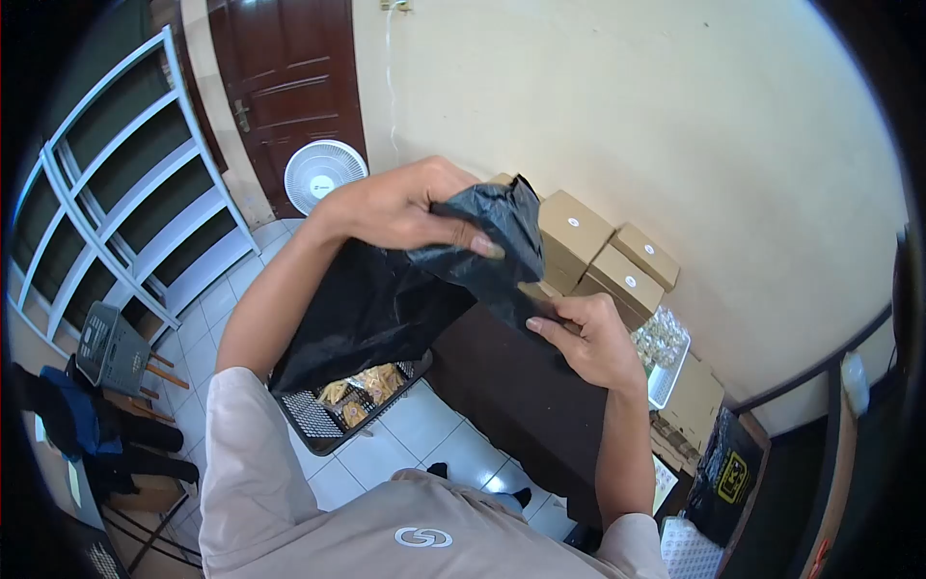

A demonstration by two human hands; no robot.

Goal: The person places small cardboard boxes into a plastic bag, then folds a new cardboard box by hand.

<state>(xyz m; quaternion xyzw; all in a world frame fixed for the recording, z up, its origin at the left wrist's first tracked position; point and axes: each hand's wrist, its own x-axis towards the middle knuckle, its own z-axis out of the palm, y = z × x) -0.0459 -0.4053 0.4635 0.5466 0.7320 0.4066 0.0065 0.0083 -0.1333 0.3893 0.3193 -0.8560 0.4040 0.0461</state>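
Observation:
A large black plastic bag (371,304) hangs in front of me, its upper part bunched and creased. My left hand (415,207) is closed on the gathered top, thumb pressed against the plastic. Lower and to the right, my right hand (590,340) pinches a stretched edge of the same bag between thumb and fingers. The bag's body droops to the left over a black plastic basket (323,434). Packets of yellowish food (378,382) lie in that basket, partly hidden by the bag.
A dark-covered table (511,386) stands ahead. Several cardboard boxes (571,232) are stacked by the wall, near a white tray (667,376) of clear packets. A white fan (326,176) is by the door (289,77). Left are metal shelves (135,183) and a grey basket (106,347).

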